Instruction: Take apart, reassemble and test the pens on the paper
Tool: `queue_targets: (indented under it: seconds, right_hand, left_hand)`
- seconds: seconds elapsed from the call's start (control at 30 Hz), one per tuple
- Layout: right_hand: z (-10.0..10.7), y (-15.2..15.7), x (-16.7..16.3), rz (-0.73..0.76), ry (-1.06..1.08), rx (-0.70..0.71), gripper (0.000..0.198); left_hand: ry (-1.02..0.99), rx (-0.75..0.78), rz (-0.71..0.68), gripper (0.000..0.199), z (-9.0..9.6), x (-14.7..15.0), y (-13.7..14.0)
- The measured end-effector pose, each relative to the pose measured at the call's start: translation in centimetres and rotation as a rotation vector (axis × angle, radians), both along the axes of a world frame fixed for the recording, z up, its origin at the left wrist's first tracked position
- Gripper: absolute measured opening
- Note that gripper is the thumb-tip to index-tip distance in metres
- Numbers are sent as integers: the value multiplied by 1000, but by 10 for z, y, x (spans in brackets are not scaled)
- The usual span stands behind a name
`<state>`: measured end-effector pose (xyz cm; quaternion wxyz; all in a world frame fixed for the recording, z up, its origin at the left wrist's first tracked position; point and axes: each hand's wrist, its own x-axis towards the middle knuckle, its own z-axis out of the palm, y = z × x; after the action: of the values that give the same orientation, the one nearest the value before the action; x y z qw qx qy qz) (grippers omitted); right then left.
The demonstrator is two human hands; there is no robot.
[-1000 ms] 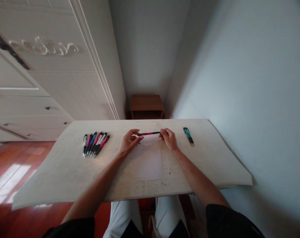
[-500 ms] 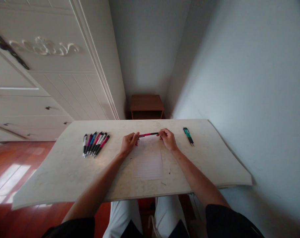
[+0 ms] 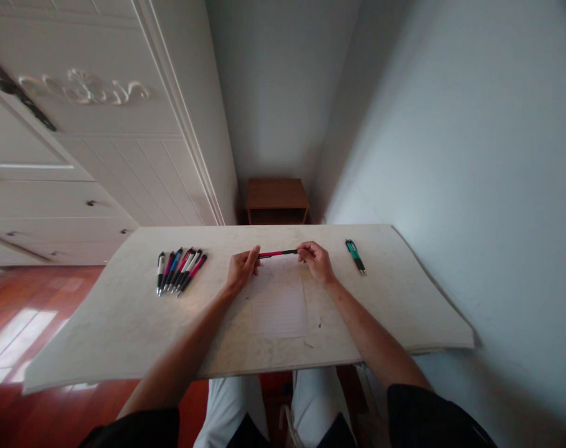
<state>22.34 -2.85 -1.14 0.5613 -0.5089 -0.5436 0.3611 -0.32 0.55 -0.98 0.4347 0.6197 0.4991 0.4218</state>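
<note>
A red and black pen (image 3: 278, 253) is held level between my two hands above the top of a lined sheet of paper (image 3: 279, 308). My left hand (image 3: 243, 267) pinches its left end, the one with the clip. At the black grip end, my right hand (image 3: 315, 261) has its fingers closed round the tip, which they hide. Off to the left lies a row of several pens (image 3: 180, 270) in white, purple, blue and red, side by side. A green pen with a black grip (image 3: 355, 256) rests to the right of my right hand.
Everything lies on a pale, stained tabletop (image 3: 109, 330). A white cabinet (image 3: 170, 180) stands at the left and a grey-white wall (image 3: 474, 186) at the right. Beyond the far edge is a low brown wooden shelf (image 3: 278, 194). My knees are under the near edge.
My left hand and the pen have shifted slightly to the left. My right hand has barely moved and still grips the pen's black end. The other pens and the paper stay put.
</note>
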Motion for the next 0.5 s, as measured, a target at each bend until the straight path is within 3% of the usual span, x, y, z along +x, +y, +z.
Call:
queue_targets:
  seconds: [0.2, 0.3, 0.5]
  right_hand:
    - [-2, 0, 2, -44, -10, 0, 34]
    - [-3, 0, 3, -53, -10, 2, 33]
    - [-4, 2, 4, -52, 10, 8, 28]
  left_hand:
    - [-192, 19, -102, 51, -1, 0, 2]
    - [-148, 45, -101, 52, -1, 1, 2]
    - [-56, 77, -122, 36, 2, 1, 0]
